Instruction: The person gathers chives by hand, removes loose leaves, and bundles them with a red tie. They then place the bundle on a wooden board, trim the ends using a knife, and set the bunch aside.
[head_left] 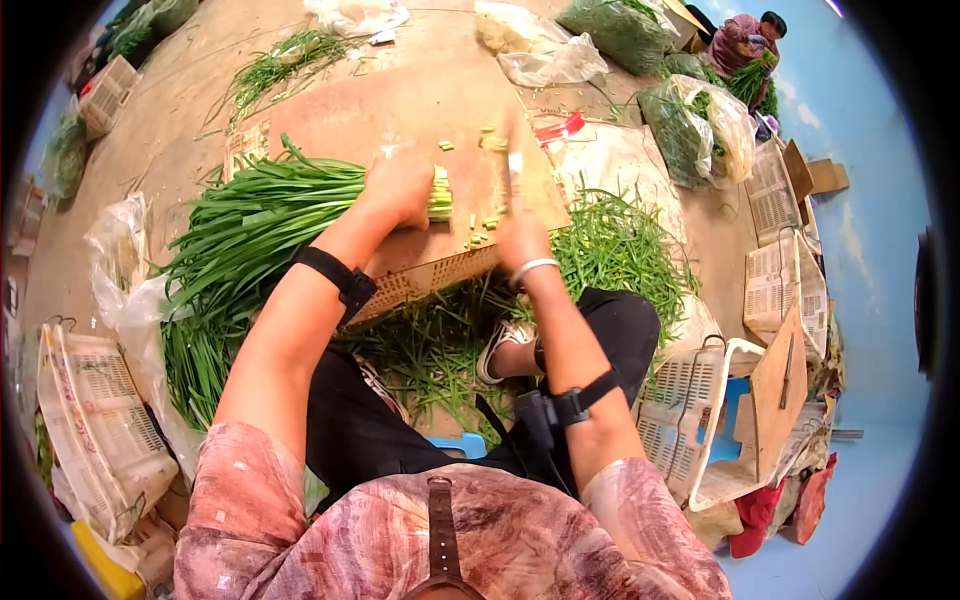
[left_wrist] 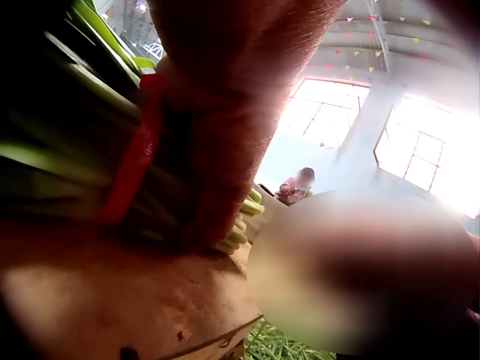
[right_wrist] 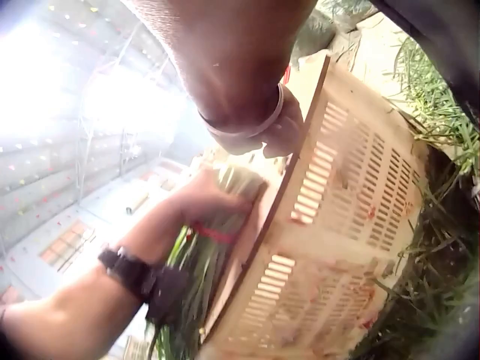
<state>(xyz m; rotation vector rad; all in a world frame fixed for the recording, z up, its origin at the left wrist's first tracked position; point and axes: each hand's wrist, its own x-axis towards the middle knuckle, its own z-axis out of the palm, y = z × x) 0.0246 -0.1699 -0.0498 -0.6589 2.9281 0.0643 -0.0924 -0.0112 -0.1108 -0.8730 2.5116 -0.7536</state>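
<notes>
My left hand [head_left: 400, 188] grips a bunch of long flat-leaved greens [head_left: 265, 210] near its pale stalk ends, pressing it on a wooden board [head_left: 400, 110]. A red band [left_wrist: 133, 169] circles the bunch in the left wrist view. To the right of the cut ends, my right hand [head_left: 523, 240] holds a knife [head_left: 515, 170], blurred by motion, its blade pointing away from me over the board. Short chopped stalk pieces [head_left: 492, 142] lie on the board around the blade. In the right wrist view, the right hand's fingers curl at the board's edge, and the knife is hidden.
A slatted plastic crate [right_wrist: 345, 180] supports the board. Loose trimmed leaves [head_left: 620, 250] cover the floor to the right and below. Crates [head_left: 100, 420] stand at left and right. Bagged greens [head_left: 695, 130] and another person [head_left: 745, 45] are at the far right.
</notes>
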